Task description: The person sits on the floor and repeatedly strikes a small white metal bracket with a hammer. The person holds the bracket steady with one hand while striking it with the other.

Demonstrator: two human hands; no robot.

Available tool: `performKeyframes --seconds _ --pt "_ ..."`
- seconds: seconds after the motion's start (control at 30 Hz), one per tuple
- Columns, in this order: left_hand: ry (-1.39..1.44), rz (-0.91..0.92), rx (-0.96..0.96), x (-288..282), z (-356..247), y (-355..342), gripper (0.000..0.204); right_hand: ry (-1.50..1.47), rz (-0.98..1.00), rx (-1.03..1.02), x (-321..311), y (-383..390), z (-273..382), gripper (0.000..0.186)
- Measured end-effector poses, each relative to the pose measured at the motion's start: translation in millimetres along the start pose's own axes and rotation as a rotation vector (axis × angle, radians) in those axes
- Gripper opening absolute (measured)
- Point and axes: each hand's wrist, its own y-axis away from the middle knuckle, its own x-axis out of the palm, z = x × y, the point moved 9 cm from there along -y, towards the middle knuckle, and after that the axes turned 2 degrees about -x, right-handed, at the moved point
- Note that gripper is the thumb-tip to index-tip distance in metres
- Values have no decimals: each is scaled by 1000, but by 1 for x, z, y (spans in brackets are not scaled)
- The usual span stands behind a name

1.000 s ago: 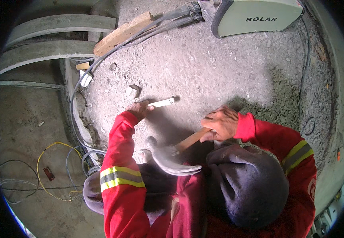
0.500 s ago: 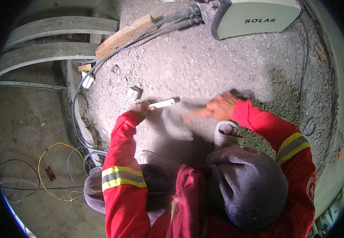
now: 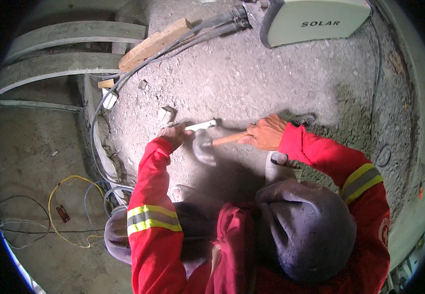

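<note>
Seen from above, a person in red sleeves crouches over rough, dusty ground (image 3: 281, 83). Near the centre of the frame, the left hand (image 3: 173, 135) has its grip closed on the left end of a slim white bar (image 3: 200, 126). The bar's long axis points right and slightly up.

The right hand (image 3: 267, 133), right of centre, has its grip wrapped around the wooden handle of a hammer (image 3: 218, 142). That handle slants left and a little down, roughly in line with the bar but just below it. The blurred hammer head overlaps the bar's lower edge in view; whether the 2 touch, I cannot tell. The left hand is nearer the hammer head.

A pale stone chunk (image 3: 165, 114) sits just above the left hand. A pale, boxy machine (image 3: 315, 22) stands at upper right.
</note>
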Motion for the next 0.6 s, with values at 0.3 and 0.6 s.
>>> performKeyframes --seconds 0.3,0.6 --pt "-93 -114 -9 -16 -16 7 38 27 84 10 11 -2 -25 61" --pt "-177 -178 34 -25 -22 13 39 22 -88 -384 -6 10 10 59"
